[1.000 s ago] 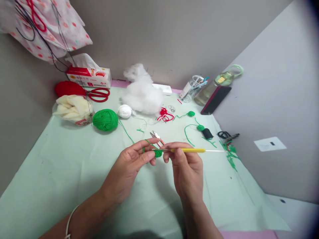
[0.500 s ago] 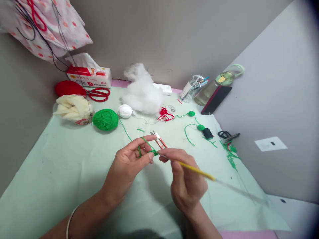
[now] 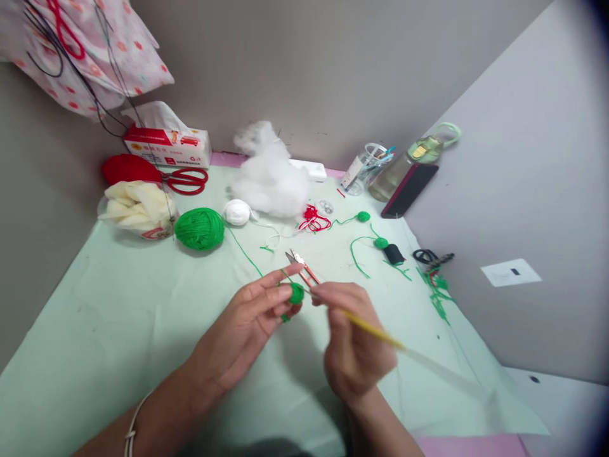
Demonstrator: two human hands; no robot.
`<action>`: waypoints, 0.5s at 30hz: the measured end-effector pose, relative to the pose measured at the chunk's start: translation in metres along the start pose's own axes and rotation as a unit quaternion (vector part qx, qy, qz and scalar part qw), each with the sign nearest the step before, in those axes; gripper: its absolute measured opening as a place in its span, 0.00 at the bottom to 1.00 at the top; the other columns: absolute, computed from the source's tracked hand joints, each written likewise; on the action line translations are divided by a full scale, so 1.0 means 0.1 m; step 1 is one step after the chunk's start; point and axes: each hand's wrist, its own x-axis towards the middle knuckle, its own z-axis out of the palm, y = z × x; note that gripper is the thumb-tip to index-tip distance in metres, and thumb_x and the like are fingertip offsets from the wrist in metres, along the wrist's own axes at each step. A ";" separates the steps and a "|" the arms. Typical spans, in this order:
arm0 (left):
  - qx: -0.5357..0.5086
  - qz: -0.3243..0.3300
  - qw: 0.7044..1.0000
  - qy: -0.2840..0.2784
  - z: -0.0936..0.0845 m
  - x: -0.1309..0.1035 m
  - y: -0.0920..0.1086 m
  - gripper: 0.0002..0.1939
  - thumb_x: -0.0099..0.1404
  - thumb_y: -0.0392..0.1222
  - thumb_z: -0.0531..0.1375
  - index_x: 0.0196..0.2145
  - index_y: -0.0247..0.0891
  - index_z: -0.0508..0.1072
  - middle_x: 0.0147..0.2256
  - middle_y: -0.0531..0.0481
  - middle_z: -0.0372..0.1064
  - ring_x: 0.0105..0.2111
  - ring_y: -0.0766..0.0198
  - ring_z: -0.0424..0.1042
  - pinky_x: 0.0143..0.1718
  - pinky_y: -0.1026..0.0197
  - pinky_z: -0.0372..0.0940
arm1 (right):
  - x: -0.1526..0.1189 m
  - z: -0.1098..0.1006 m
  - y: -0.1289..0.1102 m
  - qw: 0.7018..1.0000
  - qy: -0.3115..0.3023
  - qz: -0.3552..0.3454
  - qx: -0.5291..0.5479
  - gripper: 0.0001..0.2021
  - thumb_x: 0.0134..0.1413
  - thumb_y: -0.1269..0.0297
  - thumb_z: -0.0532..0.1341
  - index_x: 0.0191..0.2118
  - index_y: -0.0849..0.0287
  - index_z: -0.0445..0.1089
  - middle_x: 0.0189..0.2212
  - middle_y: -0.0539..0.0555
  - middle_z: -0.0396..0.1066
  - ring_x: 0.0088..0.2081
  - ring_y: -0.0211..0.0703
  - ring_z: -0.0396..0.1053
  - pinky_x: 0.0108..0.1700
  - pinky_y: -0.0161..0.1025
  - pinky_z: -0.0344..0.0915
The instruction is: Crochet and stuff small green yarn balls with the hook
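Observation:
Between the thumb and fingers of my left hand (image 3: 252,311) is a small round green crochet piece (image 3: 296,293). A strand of green yarn runs over that hand's raised index finger and back to the green yarn ball (image 3: 199,229). My right hand (image 3: 356,343) grips a crochet hook (image 3: 371,328) with a yellow handle; its thin metal tip meets the crochet piece, and its far end is blurred. Just beyond my fingers lie small thread snips (image 3: 304,266), partly covered by my hands.
White stuffing (image 3: 271,178) and a white yarn ball (image 3: 236,212) sit at the back. Left are red-handled scissors (image 3: 188,181) and a tissue box (image 3: 166,146). Right are two small green pieces, a black thread spool (image 3: 394,254), a phone (image 3: 409,190) and a bottle (image 3: 404,165).
My left hand has turned, so the green piece now shows as a rounded form facing me. The hook stays at the piece, its handle shifted slightly.

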 end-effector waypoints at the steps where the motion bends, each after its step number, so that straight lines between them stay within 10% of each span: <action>1: -0.001 0.009 1.000 0.004 -0.01 0.00 0.02 0.21 0.62 0.43 0.70 0.53 0.41 0.80 0.36 0.50 0.75 0.37 0.65 0.69 0.49 0.60 0.62 | 0.03 0.00 -0.01 0.996 0.021 0.052 0.069 0.14 0.69 0.72 0.57 0.48 0.51 0.78 0.37 0.54 0.77 0.35 0.43 0.74 0.36 0.42 0.73; 7: 0.053 0.054 0.997 0.001 0.01 -0.01 0.02 0.17 0.65 0.41 0.67 0.53 0.43 0.80 0.39 0.51 0.78 0.42 0.63 0.71 0.50 0.59 0.60 | 0.11 0.07 0.03 0.958 -0.001 0.189 0.218 0.10 0.70 0.65 0.59 0.43 0.53 0.78 0.36 0.53 0.77 0.31 0.40 0.72 0.35 0.41 0.72; 15: 0.014 0.023 1.000 0.012 0.02 0.01 -0.06 0.18 0.63 0.42 0.70 0.51 0.43 0.81 0.39 0.50 0.77 0.40 0.64 0.71 0.50 0.60 0.62 | 0.01 0.04 0.01 0.999 -0.036 -0.021 -0.029 0.19 0.62 0.77 0.63 0.53 0.48 0.78 0.44 0.56 0.79 0.43 0.47 0.77 0.41 0.44 0.75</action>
